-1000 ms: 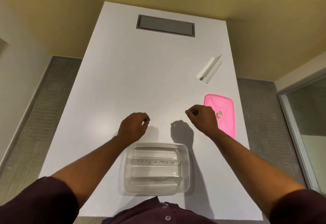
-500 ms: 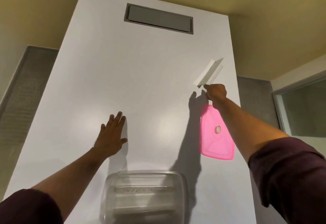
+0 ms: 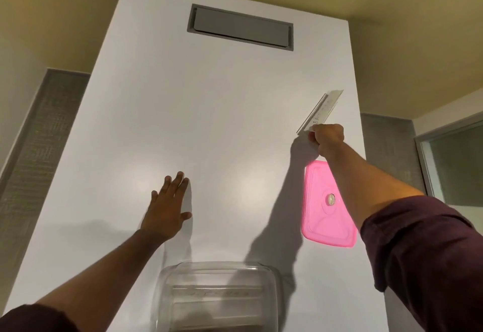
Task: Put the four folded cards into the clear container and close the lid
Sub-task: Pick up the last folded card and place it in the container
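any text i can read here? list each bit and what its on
Folded card pinched in the right hand: handwritten letters along its face, too small and tilted to read.
Cards inside the clear container: a faint line of writing shows through the wall, too blurred to read.
Pink lid: no text visible.
Grey panel in the table: no text.

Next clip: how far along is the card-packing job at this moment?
Folded cards already lie in the clear container, though their count is unclear. The right hand pinches the last folded card near the table's far right. The left hand rests flat. Placing it and fitting the pink lid remain.
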A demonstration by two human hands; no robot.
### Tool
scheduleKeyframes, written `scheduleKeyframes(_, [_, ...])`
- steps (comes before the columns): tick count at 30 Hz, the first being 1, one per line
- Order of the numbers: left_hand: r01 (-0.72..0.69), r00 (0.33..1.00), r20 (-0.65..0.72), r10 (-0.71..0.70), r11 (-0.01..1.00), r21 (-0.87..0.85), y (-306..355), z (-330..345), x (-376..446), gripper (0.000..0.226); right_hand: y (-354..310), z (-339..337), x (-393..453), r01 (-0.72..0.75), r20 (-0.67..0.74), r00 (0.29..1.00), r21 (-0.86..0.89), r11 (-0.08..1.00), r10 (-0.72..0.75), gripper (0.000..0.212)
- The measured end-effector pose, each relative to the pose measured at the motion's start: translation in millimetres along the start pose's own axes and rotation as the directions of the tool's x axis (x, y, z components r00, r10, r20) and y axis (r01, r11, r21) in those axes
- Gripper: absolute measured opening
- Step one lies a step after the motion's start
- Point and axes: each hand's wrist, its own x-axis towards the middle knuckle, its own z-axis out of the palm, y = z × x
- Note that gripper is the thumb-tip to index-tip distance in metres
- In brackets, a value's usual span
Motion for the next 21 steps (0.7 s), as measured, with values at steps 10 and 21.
scheduleKeyframes(10, [0.119, 0.993, 0.061, -0.105, 0.929, -0.349, 42, 2, -26, 0.105, 65, -30, -115, 0.062, 0.252, 0.958, 0.28, 0.958, -0.135, 0.007])
scheduleKeyframes(21, [0.061, 0.998, 0.051, -0.034, 0.566, -0.822, 141, -52, -78, 0.073, 153, -55, -277, 0.048, 0.578, 0.787, 0.293, 0.955, -0.217, 0.004])
